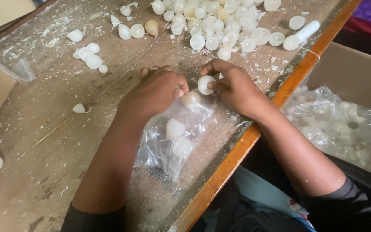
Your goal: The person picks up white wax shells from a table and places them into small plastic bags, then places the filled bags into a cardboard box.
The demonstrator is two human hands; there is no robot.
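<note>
We hold a small white wax bulb [205, 84] at the mouth of a clear plastic bag [174, 137].

Our right hand [235, 88] pinches the bulb between thumb and fingers; our left hand [155, 91] is closed on the bag's open rim. The bag lies on the worn wooden table [44, 141] with a few bulbs inside. A heap of white bulbs [220, 23] sits beyond, a cardboard box [348, 73] to our right.

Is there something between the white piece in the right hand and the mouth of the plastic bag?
Nothing visible. The right hand holds the white piece just above the plastic bag, whose mouth the left hand grips.
</note>
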